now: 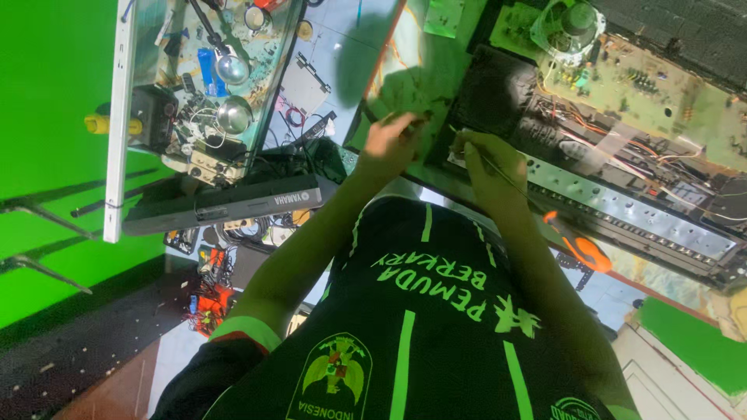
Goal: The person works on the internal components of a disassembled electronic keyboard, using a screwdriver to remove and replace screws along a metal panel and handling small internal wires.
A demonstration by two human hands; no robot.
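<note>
Right hand grips thin screwdriver over opened keyboard chassis, left hand half-curled, grip unclear; a slip could gouge wiring.

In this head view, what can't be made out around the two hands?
- Left hand: what its fingertips pinch is too small and blurred.
- Thin tool in the right hand: its tip is hidden by the fingers.
- Opened keyboard chassis: cut off at the right edge.

screwdriver | orange-black handle, thin shaft | slanted across opened device's metal strip
</note>
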